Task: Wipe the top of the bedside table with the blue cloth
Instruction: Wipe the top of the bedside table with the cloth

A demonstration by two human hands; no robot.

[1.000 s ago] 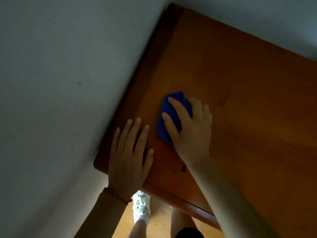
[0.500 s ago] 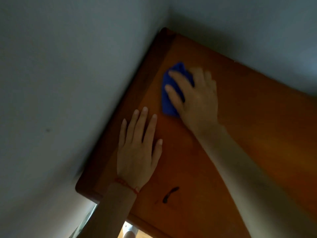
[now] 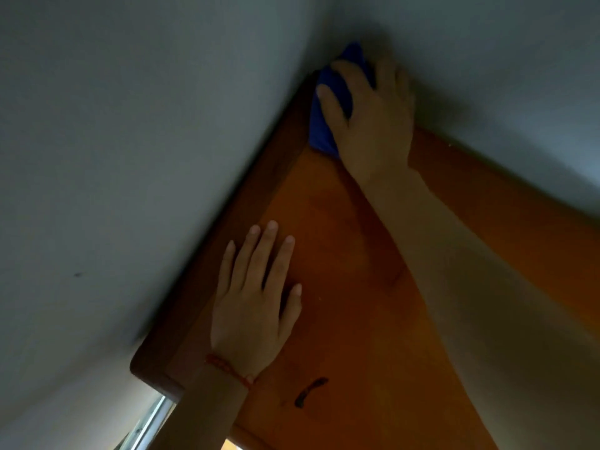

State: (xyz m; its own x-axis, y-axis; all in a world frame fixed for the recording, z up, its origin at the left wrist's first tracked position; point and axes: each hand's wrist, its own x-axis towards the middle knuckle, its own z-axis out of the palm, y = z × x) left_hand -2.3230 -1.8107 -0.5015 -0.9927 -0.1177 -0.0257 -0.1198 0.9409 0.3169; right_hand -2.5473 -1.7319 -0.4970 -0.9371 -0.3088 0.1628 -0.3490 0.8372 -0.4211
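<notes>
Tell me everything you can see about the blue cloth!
The blue cloth is deep blue, soft-looking and bunched or folded into a small pad. It lies on the wooden bedside table, pushed into the far corner where the two walls meet. The right hand presses flat on it, hiding much of it; the fingers spread over it.

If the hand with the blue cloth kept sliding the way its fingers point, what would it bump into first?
Most likely the pale grey wall. The right hand presses the folded blue cloth into the far corner of the orange-brown wooden bedside table, fingertips apparently at the wall already, though blur hides any gap.
</notes>
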